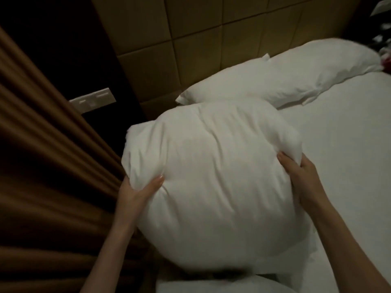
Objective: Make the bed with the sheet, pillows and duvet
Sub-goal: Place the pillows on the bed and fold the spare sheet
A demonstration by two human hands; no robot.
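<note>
I hold a plump white pillow in the air over the near left corner of the bed. My left hand grips its left edge with the thumb pressed into the fabric. My right hand grips its right edge, fingers dug into the filling. A second white pillow lies flat along the headboard beyond it. The white sheet covers the mattress to the right, smooth. No duvet is in view.
A padded tan headboard runs along the back. Brown pleated curtains hang close on the left, with a white wall socket plate beside them. Dark clutter shows at the far right corner.
</note>
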